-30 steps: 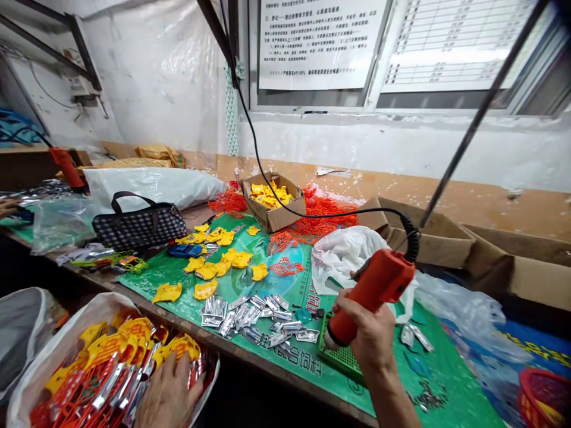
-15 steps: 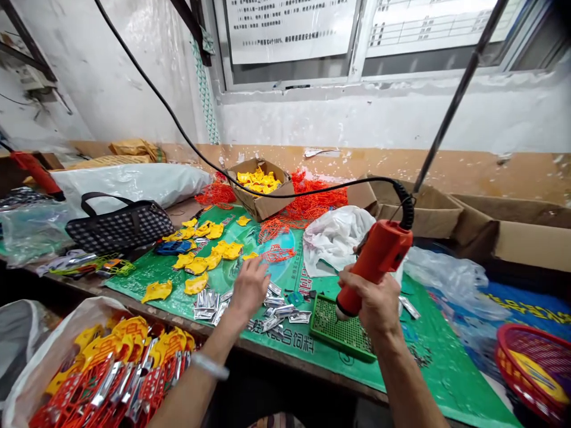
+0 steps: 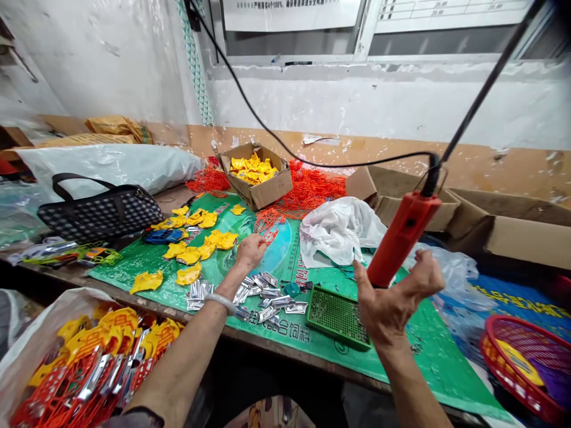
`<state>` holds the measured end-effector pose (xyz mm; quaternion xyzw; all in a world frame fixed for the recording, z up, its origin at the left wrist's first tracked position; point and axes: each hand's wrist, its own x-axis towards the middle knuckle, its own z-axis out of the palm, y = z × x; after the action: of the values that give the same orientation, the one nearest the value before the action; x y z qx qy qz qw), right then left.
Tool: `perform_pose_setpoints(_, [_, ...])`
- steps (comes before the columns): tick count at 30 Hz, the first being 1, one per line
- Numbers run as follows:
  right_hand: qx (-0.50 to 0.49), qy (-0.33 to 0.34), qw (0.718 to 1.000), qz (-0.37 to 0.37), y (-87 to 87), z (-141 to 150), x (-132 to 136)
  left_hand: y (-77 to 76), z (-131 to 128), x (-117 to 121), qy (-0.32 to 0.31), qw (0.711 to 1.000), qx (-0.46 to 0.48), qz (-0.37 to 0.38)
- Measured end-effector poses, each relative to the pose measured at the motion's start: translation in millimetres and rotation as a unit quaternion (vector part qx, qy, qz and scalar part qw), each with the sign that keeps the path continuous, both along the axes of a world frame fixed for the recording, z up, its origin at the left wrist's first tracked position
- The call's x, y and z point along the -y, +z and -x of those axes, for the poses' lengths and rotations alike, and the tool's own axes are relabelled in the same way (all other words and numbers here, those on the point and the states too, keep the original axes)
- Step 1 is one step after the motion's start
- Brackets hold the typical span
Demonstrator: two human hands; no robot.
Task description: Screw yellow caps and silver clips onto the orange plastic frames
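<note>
My left hand (image 3: 251, 251) reaches over the green mat, its fingers pinched on an orange openwork plastic piece (image 3: 270, 236). A red electric screwdriver (image 3: 404, 238) hangs on its black cord. Just below and beside it my right hand (image 3: 397, 294) is open, thumb and fingers spread apart; the tool's tip is hidden behind the hand. Left of that hand lies a green perforated tray (image 3: 339, 315) of small screws. Shiny metal parts (image 3: 267, 297) are heaped near the mat's front edge. Several yellow plastic parts (image 3: 189, 273) are scattered left of my left hand.
At the back stands a cardboard box (image 3: 272, 191) of yellow parts, beside orange pieces (image 3: 312, 187). A white bag (image 3: 343, 229) lies mid-table. A checked handbag (image 3: 100, 214) sits left, a red basket (image 3: 513, 380) right. A sack (image 3: 35, 339) at lower left holds assembled pieces.
My left hand has moved from the sack at lower left to the orange piece on the mat. My right hand has let go of the screwdriver, which now hangs higher and further right.
</note>
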<state>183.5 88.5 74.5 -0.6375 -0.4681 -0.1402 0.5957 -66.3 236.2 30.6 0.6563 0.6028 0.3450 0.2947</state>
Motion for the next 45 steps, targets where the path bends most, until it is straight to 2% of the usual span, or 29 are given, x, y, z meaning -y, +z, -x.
perform_pose_setpoints(1, [0.074, 0.007, 0.997, -0.003, -4.3, 10, 2, 3.2, 4, 9, 0.015, 0.999, 0.047, 0.007])
perform_pose_setpoints(2, [0.141, 0.037, 0.989, 0.039, -9.1, 21, 2, 5.8, 7, 20, 0.030, 0.995, 0.096, 0.015])
perform_pose_setpoints(3, [0.191, 0.085, 0.971, 0.120, -14.1, 31, 0, 7.7, 11, 34, 0.042, 0.988, 0.149, 0.023])
perform_pose_setpoints(5, [0.258, 0.178, 0.895, 0.317, -24.1, 49, -8, 9.3, 16, 64, 0.071, 0.964, 0.255, 0.038])
perform_pose_setpoints(7, [0.284, 0.216, 0.825, 0.438, -33.5, 61, -21, 8.5, 19, 94, 0.093, 0.931, 0.345, 0.067])
perform_pose_setpoints(11, [0.297, 0.219, 0.779, 0.506, -46.4, 70, -41, 5.5, 26, 139, 0.117, 0.863, 0.470, 0.144])
perform_pose_setpoints(14, [0.304, 0.220, 0.752, 0.543, -48.4, 72, -48, 6.8, 32, 156, 0.126, 0.818, 0.521, 0.207])
perform_pose_setpoints(16, [0.305, 0.217, 0.736, 0.564, -47.2, 76, -50, 9.1, 36, 163, 0.123, 0.771, 0.566, 0.265])
perform_pose_setpoints(19, [0.304, 0.210, 0.713, 0.596, -45.5, 81, -56, 11.3, 42, 172, 0.100, 0.696, 0.626, 0.338])
perform_pose_setpoints(23, [0.301, 0.199, 0.694, 0.623, -48.0, 90, -65, 8.5, 43, 183, 0.022, 0.653, 0.668, 0.356])
perform_pose_setpoints(26, [0.294, 0.203, 0.699, 0.619, -51.5, 95, -69, 4.5, 40, 188, -0.021, 0.655, 0.676, 0.336])
perform_pose_setpoints(30, [0.269, 0.220, 0.727, 0.592, -48.0, 92, -69, 0.6, 34, 190, 0.010, 0.696, 0.651, 0.302])
perform_pose_setpoints(34, [0.229, 0.231, 0.774, 0.543, -30.6, 76, -55, -1.5, 30, 188, 0.061, 0.742, 0.612, 0.265])
perform_pose_setpoints(36, [0.210, 0.240, 0.792, 0.520, -20.5, 67, -40, -1.6, 28, 186, 0.059, 0.767, 0.587, 0.251])
perform_pose_setpoints(38, [0.189, 0.277, 0.806, 0.488, -12.9, 62, -22, -0.8, 24, 184, 0.035, 0.785, 0.571, 0.238])
perform_pose_setpoints(42, [0.150, 0.405, 0.827, 0.360, -8.6, 67, 11, 2.1, 14, 181, 0.005, 0.788, 0.575, 0.218])
perform_pose_setpoints(45, [0.185, 0.415, 0.835, 0.312, -9.4, 77, 25, 4.5, 5, 180, -0.007, 0.781, 0.585, 0.218])
